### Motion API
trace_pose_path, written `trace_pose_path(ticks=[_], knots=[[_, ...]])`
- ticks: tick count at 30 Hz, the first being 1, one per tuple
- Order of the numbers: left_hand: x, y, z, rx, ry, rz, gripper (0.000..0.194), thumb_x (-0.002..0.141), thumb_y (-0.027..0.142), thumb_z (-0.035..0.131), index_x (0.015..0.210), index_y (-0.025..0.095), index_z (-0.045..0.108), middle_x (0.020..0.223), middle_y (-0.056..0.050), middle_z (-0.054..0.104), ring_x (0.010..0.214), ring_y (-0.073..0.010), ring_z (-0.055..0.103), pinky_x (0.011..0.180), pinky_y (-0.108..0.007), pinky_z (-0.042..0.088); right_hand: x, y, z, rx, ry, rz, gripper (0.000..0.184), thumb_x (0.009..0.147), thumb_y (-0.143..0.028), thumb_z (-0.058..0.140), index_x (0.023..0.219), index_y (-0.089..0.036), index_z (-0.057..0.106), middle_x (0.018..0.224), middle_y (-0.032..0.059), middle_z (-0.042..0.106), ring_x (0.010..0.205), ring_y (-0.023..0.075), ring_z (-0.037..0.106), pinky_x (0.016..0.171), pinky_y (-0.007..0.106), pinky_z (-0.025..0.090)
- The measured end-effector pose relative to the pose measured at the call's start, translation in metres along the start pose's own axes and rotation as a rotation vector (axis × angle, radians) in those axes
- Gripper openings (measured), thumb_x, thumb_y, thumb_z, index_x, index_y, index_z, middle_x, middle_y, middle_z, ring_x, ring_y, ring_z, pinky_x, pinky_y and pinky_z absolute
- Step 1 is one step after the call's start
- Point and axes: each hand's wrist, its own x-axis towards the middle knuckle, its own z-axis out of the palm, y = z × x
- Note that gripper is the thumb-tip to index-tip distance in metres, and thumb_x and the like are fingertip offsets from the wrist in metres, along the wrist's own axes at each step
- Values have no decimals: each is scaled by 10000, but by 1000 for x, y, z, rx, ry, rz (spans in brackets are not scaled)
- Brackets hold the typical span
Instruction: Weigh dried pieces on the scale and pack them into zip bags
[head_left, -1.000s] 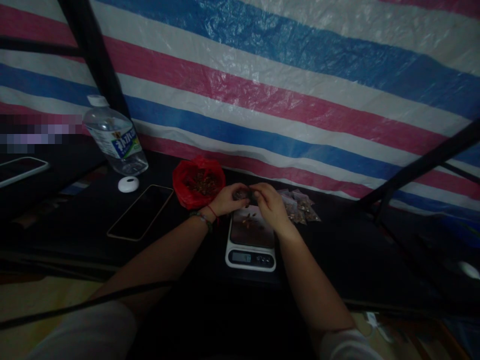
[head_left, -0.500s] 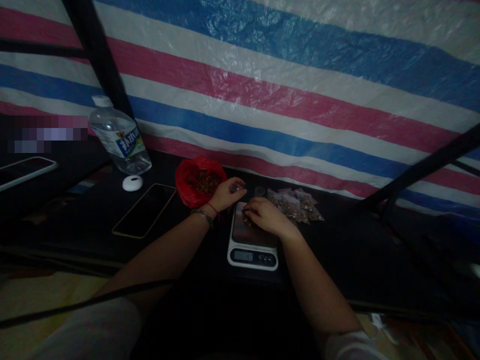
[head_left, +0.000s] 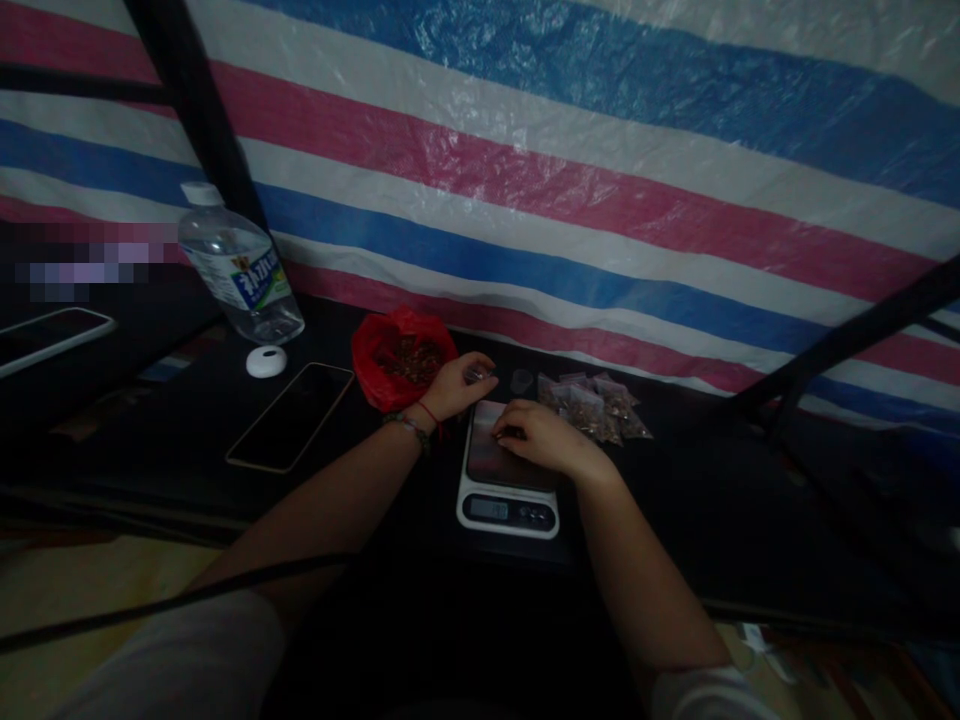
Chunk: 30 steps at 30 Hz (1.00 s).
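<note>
Scale [head_left: 508, 513] under narrow right hand [head_left: 536, 437], clear container [head_left: 474, 375] in curled left hand [head_left: 452, 388]

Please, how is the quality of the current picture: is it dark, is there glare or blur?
Head view: dim overall, the black table nearly without detail; glare speckles the striped sheet; the digits on the scale are too soft to read; a pixelated patch covers the left edge.

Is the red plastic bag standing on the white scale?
No, the red plastic bag sits on the dark table, to the left of the white scale.
</note>
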Motion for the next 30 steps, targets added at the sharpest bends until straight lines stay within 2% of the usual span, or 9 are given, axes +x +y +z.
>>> trace_pose_path(ticks=[5, 9, 13, 19, 22, 27, 30], knots=[[-1, 3, 0, 3, -3, -22, 262, 751, 335, 623, 936, 150, 615, 863, -44, 656, 756, -155, 612, 706, -273, 484, -9, 4, -10, 41, -62, 18, 201, 740, -225, 720, 933, -181, 691, 927, 51, 627, 890, 174, 576, 829, 309, 442], [0, 2, 0, 16, -11, -25, 257, 743, 323, 629, 937, 155, 621, 860, -40, 656, 759, -157, 614, 713, -278, 486, -8, 4, -7, 39, -40, 18, 156, 769, -134, 658, 914, -178, 695, 909, 50, 624, 846, 157, 582, 787, 283, 451], [-1, 1, 0, 7, -24, -24, 278, 746, 338, 625, 948, 148, 620, 838, -39, 648, 739, -155, 612, 693, -273, 488, -2, -1, -2, -8, -32, 8, 199, 776, -47, 581, 864, -175, 705, 888, 51, 633, 826, 149, 587, 778, 270, 446], [-3, 4, -1, 22, -88, -13, 282, 748, 326, 626, 968, 149, 618, 851, -35, 651, 774, -154, 613, 716, -268, 485, 0, 1, 2, -81, -2, 38, 208, 743, -28, 586, 840, -166, 708, 863, 54, 640, 826, 157, 588, 790, 279, 440], [-3, 7, -3, 59, -146, 20, 296, 735, 309, 638, 984, 150, 618, 852, -36, 653, 771, -156, 611, 698, -265, 483, 0, 6, 1, -33, 90, 31, 189, 747, -41, 586, 824, -174, 696, 852, 43, 632, 822, 155, 585, 768, 279, 446], [-4, 18, -3, 123, -277, 71, 258, 706, 276, 640, 941, 169, 630, 837, -21, 655, 761, -161, 608, 679, -261, 476, 6, 7, -5, 146, 410, -21, 179, 774, -70, 563, 838, -186, 683, 909, 45, 615, 865, 156, 589, 768, 291, 471], [-6, 21, 0, 172, -315, 130, 205, 687, 258, 638, 872, 170, 631, 812, -12, 640, 744, -165, 602, 667, -265, 465, 15, 1, -5, 179, 516, -30, 162, 777, -89, 577, 832, -195, 686, 920, 47, 613, 894, 165, 590, 793, 304, 480]])
